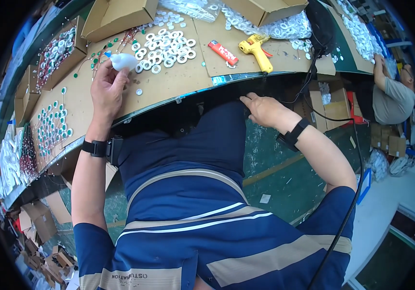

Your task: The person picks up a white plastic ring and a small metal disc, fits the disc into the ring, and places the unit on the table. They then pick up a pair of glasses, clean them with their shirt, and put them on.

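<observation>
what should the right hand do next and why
Probably come up to the blue tip of the white bottle, perhaps to open it if that is a cap: the left hand grips the bottle, while the right hand sits low by the thigh, nothing visible in it.

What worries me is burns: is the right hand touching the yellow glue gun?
Apart. The head view shows the bench edge and a plain gap between the right hand and the yellow glue gun.
</observation>
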`<state>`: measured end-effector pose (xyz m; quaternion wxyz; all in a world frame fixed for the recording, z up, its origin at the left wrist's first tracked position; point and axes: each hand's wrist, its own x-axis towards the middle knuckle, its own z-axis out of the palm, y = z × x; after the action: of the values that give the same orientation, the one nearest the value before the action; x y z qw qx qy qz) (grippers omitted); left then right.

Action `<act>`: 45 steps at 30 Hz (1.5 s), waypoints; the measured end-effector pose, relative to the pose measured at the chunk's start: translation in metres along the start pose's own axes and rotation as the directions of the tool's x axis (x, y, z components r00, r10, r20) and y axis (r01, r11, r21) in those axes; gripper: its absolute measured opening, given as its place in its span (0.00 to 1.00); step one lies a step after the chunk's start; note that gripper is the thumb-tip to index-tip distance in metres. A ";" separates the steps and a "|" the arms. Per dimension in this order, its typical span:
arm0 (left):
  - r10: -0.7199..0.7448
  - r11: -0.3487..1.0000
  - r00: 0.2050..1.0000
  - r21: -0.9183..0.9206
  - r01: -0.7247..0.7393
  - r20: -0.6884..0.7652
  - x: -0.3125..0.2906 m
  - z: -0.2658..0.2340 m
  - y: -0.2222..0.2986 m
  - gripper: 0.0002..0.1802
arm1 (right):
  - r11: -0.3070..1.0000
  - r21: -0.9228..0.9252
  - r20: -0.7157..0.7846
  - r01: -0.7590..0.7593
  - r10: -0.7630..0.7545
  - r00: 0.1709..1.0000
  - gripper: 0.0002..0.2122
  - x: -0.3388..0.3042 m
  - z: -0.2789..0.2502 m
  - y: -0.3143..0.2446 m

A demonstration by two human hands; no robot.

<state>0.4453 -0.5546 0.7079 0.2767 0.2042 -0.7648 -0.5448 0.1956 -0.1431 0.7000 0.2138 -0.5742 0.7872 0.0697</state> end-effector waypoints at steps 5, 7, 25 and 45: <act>0.000 1.000 1.000 -0.001 0.000 0.010 0.001 0.003 0.000 0.23 | 1.000 0.005 -0.133 -0.011 0.011 0.991 0.16 -0.012 0.009 0.002; 0.009 1.000 1.000 0.010 -0.009 0.004 -0.001 0.004 0.000 0.22 | 0.992 0.107 -0.107 0.060 -0.049 0.993 0.14 -0.027 -0.007 0.000; -0.028 0.997 0.993 -0.068 0.020 -0.119 0.007 -0.009 0.023 0.22 | 0.427 0.887 0.207 -0.178 -0.024 0.978 0.09 -0.144 -0.124 0.041; 0.025 0.984 0.995 -0.174 -0.042 -0.097 -0.074 -0.066 0.030 0.17 | 0.873 0.486 0.029 0.025 -0.045 0.999 0.15 -0.082 -0.067 -0.014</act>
<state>0.5441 -0.5474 0.7381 0.3385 0.1914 -0.7031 -0.5953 0.2117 -0.1000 0.7963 0.3679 -0.5148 0.7646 -0.1225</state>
